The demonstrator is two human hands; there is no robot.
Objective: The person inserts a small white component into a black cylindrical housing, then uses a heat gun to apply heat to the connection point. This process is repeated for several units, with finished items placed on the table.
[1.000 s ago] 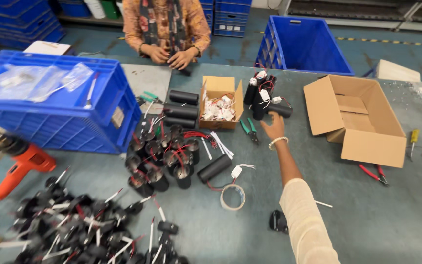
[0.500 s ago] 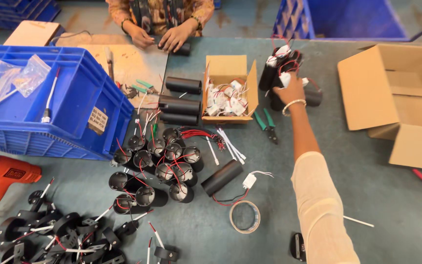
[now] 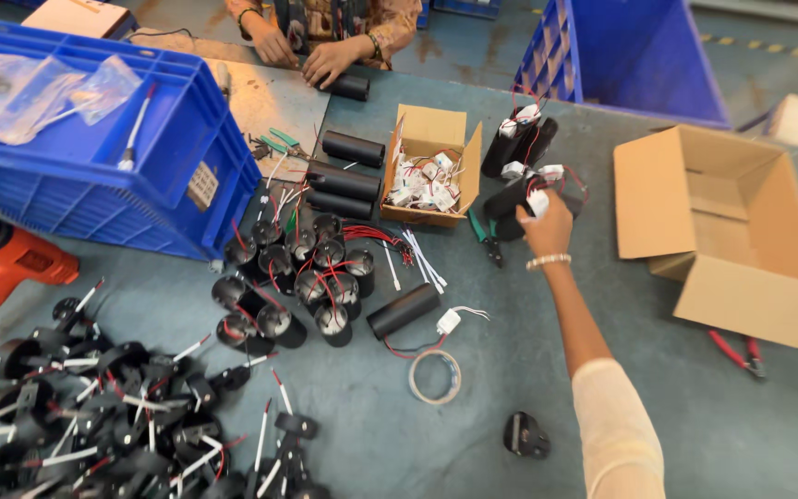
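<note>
On the left, a blue crate (image 3: 94, 157) and an orange heat gun (image 3: 11, 273) are sitting on the grey table (image 3: 676, 416). In the middle, we are seeing black tubes (image 3: 302, 277) with thin wires. Our right hand (image 3: 547, 226) is closing around a black tube with a white plug (image 3: 538, 197), far right of the small box (image 3: 431, 166). It looks hard and light; we think gripping the body, not the wires, works best. Our left hand is out of sight.
</note>
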